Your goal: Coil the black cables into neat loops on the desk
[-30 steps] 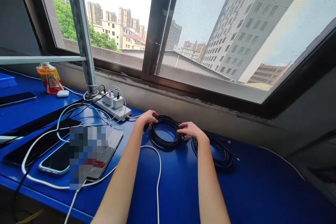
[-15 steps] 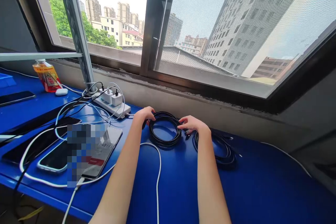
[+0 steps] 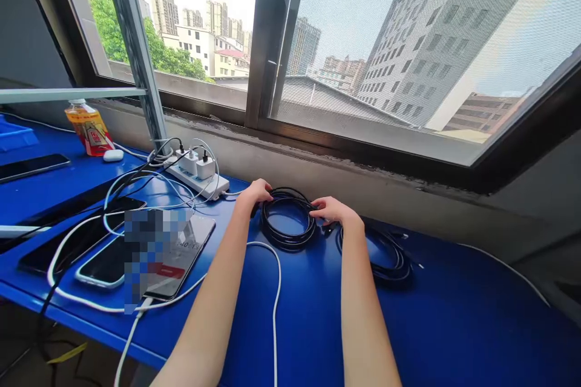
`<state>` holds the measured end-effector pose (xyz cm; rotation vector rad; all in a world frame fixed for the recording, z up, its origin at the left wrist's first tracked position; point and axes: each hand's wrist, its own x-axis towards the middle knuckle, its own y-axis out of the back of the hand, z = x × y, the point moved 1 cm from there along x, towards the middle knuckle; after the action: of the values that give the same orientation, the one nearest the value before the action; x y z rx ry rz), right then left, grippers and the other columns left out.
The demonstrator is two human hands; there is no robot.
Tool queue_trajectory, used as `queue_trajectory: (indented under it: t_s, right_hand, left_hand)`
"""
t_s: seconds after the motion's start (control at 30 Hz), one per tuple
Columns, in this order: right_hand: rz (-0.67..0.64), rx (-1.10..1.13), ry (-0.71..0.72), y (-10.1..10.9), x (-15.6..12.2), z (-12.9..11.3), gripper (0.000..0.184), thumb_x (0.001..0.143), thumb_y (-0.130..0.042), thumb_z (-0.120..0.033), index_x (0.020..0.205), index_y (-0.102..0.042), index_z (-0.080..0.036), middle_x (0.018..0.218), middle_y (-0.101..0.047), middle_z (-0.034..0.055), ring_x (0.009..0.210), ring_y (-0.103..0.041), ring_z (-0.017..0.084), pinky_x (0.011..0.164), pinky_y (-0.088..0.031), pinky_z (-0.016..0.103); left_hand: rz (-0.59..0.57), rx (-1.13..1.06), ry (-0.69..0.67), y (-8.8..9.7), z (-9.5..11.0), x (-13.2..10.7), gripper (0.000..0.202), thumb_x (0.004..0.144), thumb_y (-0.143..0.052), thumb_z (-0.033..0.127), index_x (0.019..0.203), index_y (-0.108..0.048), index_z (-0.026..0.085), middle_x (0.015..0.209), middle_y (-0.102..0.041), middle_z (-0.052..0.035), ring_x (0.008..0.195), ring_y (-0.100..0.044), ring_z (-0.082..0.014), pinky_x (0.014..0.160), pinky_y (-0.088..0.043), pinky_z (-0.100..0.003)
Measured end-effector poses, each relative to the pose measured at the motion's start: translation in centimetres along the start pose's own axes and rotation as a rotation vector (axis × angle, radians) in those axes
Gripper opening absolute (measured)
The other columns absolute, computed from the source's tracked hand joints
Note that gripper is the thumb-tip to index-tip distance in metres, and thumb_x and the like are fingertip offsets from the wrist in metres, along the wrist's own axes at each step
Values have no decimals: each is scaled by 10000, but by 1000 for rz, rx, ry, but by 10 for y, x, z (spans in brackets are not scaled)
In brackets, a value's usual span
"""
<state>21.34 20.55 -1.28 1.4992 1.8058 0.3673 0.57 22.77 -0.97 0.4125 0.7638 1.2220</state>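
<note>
A black cable wound in a round coil (image 3: 288, 242) lies on the blue table, close to the wall under the window. My left hand (image 3: 258, 191) holds the upper left of its loops, fingers bent over them. On the opposite side, my right hand (image 3: 330, 210) pinches the coil's upper right edge between thumb and fingers. Part of both grips is hidden behind the hands. A second black coiled cable (image 3: 396, 266) rests to the right, partly covered by my right forearm, with its plug ends pointing right.
A white power strip (image 3: 200, 180) with chargers stands left of the coil. Several phones, one a grey phone (image 3: 200, 242), lie at left among tangled cables. A white cable (image 3: 276, 302) crosses the table between my forearms. An orange drink bottle (image 3: 91, 127) stands farther back.
The fingers of my right hand have closed in on the coil's edge. The coil has barely moved, and the whole view has shifted slightly.
</note>
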Motion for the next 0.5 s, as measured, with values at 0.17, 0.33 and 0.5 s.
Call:
queue_trajectory:
  t_s: [0.17, 0.33, 0.5]
  right_hand:
    - [26, -47, 29, 0, -1, -1, 221, 907, -542, -307, 1051, -600, -151, 1061, -604, 66, 889, -594, 141, 772, -529, 319]
    - [109, -47, 78, 1, -5, -8, 189, 910, -536, -304, 992, -618, -155, 1033, -617, 60, 875, -596, 132, 786, -524, 316]
    - [246, -10, 240, 9, -19, -31, 151, 891, -535, -180, 995, -639, -149, 1015, -652, 51, 926, -605, 135, 848, -493, 311]
  left_hand:
    - [-5, 31, -9, 3, 3, -5, 327, 889, -550, 345, 1157, -562, 158, 1172, -572, -90, 1003, -582, -205, 846, -517, -404]
    - [42, 55, -31, 6, 9, -10, 309, 888, -553, 342, 1136, -573, 159, 1153, -581, -85, 992, -587, -200, 841, -518, -394]
    - [201, 38, -91, 15, 18, -16, 256, 898, -536, 310, 1084, -597, 146, 1094, -614, -77, 952, -602, -183, 829, -518, -371]
